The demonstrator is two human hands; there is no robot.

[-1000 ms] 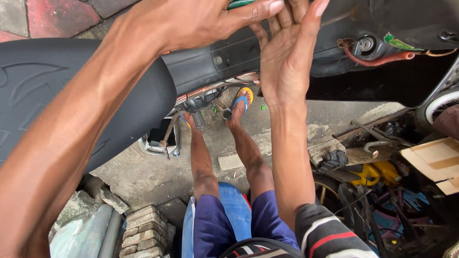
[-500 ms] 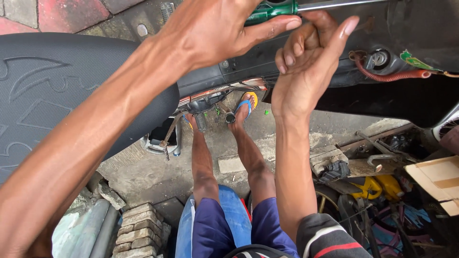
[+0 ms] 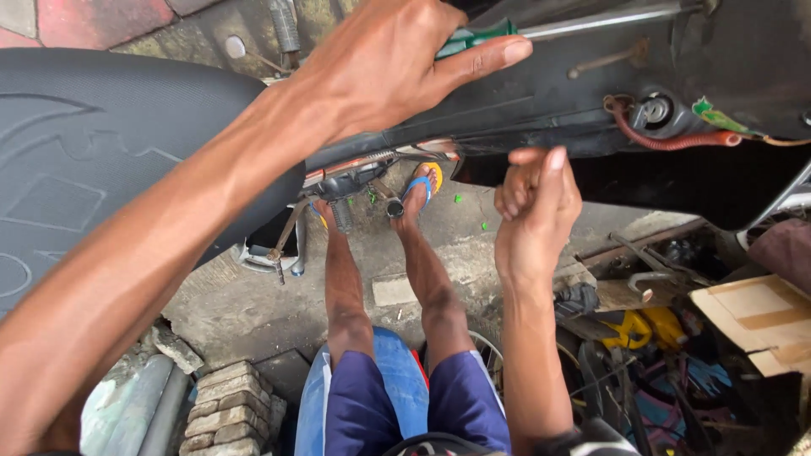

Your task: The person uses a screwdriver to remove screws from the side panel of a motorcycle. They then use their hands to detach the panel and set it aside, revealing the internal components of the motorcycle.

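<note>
Head view: left hand [image 3: 397, 63] wraps a green-handled screwdriver [image 3: 541, 29], thumb stretched along the shaft, tool lying flat across the dark underside of a motorcycle body [image 3: 591, 93]. Right hand [image 3: 536, 207] hangs just below that panel, fingers curled into a loose fist (nothing visible inside it). Black seat [image 3: 93, 160] at left; sandalled feet on the concrete floor [image 3: 236, 312].

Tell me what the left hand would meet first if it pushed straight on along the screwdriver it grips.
The left hand points its screwdriver right along the black underside panel. The shaft's tip at the picture's top right corner would likely meet that bodywork first; depth is unclear.
</note>
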